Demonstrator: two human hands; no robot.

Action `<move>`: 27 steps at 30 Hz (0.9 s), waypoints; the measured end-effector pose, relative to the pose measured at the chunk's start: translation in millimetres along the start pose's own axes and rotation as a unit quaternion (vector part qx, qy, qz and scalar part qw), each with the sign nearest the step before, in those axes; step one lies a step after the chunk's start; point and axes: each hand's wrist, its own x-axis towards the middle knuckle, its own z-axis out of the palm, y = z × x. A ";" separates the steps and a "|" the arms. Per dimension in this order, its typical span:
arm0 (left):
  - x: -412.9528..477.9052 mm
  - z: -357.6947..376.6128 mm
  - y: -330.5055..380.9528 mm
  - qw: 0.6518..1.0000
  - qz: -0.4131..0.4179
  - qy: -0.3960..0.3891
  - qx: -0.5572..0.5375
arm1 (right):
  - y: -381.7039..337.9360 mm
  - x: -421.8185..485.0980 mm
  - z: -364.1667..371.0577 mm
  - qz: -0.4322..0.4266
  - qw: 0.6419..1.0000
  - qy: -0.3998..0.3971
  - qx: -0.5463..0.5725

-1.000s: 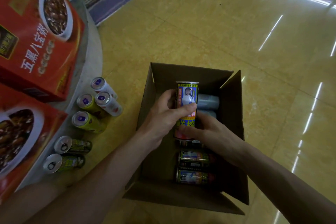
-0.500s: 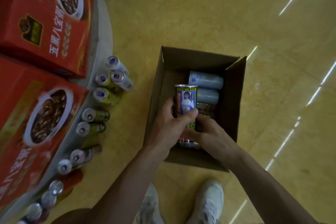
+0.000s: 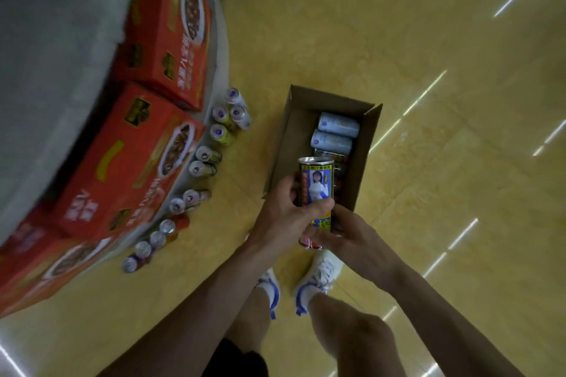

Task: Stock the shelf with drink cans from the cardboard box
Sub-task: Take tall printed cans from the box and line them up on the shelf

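Left hand wraps the upright can; right hand grips its base. The shelf lies leftward, nearer the left hand.

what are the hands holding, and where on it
Both hold one drink can: the left hand wraps its middle, thumb across the label; the right hand grips its lower end.

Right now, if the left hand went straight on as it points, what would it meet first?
The left hand, gripping the can, points toward the cardboard box; its open top and pale cans come first in that line. The box likely sits lower, so depth is unclear.
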 end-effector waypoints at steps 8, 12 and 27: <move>-135.8 -24.2 136.0 0.993 0.098 0.059 -0.022 | -153.9 -115.8 -8.8 -0.076 0.994 -0.014 -0.072; -185.1 -44.9 176.7 0.984 0.141 0.099 -0.035 | -211.7 -150.7 4.7 -0.110 0.988 -0.031 -0.102; -346.8 -202.8 241.5 0.934 0.293 0.203 -0.038 | -372.3 -219.3 147.3 -0.280 0.941 -0.049 -0.182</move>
